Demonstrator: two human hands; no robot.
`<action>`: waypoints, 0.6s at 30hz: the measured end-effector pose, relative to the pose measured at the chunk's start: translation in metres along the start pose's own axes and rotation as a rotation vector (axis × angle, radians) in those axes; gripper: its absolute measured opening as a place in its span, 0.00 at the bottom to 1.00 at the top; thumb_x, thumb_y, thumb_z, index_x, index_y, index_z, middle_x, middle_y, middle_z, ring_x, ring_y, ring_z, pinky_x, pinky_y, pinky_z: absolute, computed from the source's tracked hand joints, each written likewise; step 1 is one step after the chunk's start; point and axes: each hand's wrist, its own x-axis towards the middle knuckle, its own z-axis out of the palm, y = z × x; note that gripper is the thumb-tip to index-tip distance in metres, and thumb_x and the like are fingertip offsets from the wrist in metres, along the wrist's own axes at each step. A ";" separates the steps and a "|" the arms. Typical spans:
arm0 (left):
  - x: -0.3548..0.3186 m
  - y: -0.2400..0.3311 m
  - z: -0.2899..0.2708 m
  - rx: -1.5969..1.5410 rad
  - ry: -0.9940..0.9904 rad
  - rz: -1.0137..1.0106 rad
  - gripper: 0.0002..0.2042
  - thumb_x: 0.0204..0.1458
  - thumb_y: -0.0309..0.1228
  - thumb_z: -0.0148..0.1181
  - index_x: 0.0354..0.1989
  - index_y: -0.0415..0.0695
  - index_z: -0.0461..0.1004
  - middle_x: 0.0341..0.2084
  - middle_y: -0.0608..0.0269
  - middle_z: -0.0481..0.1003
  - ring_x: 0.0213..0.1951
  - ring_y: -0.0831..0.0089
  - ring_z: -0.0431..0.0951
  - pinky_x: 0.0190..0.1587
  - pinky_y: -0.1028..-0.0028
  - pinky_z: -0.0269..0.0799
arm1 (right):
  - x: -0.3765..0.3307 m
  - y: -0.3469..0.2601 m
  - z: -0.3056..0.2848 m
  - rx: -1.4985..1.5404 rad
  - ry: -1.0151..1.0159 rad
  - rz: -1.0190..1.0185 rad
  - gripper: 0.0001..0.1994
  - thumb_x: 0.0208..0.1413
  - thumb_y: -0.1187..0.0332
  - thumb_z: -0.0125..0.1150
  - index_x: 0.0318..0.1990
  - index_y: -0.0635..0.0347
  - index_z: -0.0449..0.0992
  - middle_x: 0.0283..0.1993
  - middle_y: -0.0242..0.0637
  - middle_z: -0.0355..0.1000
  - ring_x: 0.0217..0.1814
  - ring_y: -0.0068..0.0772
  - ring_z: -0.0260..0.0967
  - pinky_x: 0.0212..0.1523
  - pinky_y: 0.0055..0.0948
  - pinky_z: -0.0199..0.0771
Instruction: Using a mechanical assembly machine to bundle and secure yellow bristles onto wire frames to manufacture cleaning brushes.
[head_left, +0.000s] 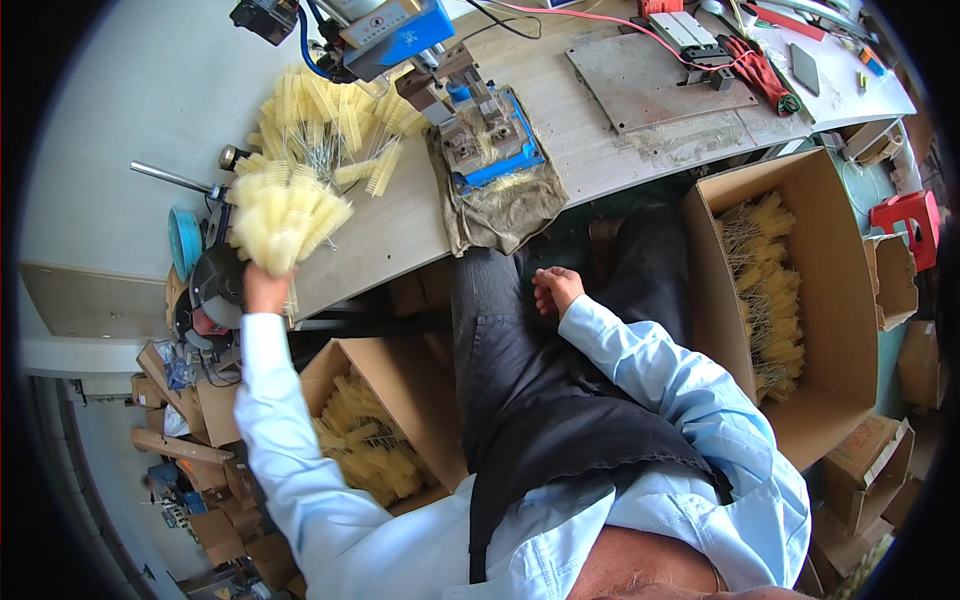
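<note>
My left hand (265,288) is closed around a bunch of pale yellow bristle brushes (288,212) at the left end of the workbench. Their bristle ends fan out above my fingers and hide part of the grip. Just beyond lies a loose pile of brushes (335,110) with thin wire stems. My right hand (557,288) hovers by my lap with its fingers curled in, and nothing shows in it. In front of me stands a small press with a metal fixture (485,130) on a blue base, over a dusty brown cloth (500,213).
Brushes fill part of a tall cardboard box (835,330) at my right and another cardboard box (425,400) at my left. A metal plate (650,85) and a red glove (762,75) lie on the bench (590,165). A grinder-like machine (215,285) stands near my left wrist.
</note>
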 end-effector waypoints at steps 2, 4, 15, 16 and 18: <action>-0.022 0.077 0.070 -0.632 0.016 -0.231 0.24 0.45 0.24 0.72 0.53 0.37 0.73 0.40 0.59 0.77 0.33 0.68 0.80 0.40 0.69 0.78 | -0.002 0.001 -0.011 -0.057 0.065 -0.075 0.10 0.62 0.64 0.56 0.34 0.61 0.74 0.22 0.34 0.70 0.18 0.28 0.67 0.19 0.27 0.70; -0.059 0.131 0.098 -0.867 -0.107 -0.471 0.14 0.49 0.30 0.71 0.41 0.38 0.75 0.31 0.58 0.78 0.27 0.70 0.79 0.33 0.72 0.77 | -0.018 -0.007 0.003 -0.071 0.080 -0.289 0.10 0.63 0.64 0.56 0.34 0.62 0.73 0.21 0.32 0.70 0.17 0.23 0.66 0.18 0.23 0.68; -0.135 0.242 0.226 -1.485 -0.199 -0.347 0.09 0.62 0.30 0.58 0.45 0.37 0.74 0.30 0.65 0.73 0.26 0.77 0.74 0.31 0.76 0.73 | -0.052 -0.089 0.093 -0.464 -0.082 -0.781 0.17 0.58 0.61 0.66 0.36 0.69 0.72 0.27 0.34 0.72 0.28 0.18 0.65 0.27 0.24 0.67; -0.139 0.241 0.229 -1.533 -0.159 -0.362 0.09 0.62 0.30 0.57 0.46 0.37 0.74 0.31 0.65 0.73 0.26 0.77 0.74 0.32 0.76 0.73 | -0.048 -0.087 0.096 -0.430 -0.087 -0.796 0.16 0.59 0.62 0.65 0.36 0.69 0.72 0.27 0.33 0.72 0.27 0.18 0.65 0.26 0.24 0.66; -0.143 0.239 0.234 -1.555 -0.159 -0.399 0.09 0.62 0.29 0.57 0.45 0.37 0.74 0.30 0.64 0.73 0.27 0.76 0.75 0.33 0.76 0.74 | -0.043 -0.083 0.097 -0.411 -0.096 -0.806 0.15 0.60 0.63 0.64 0.35 0.69 0.72 0.26 0.33 0.72 0.27 0.18 0.64 0.25 0.24 0.66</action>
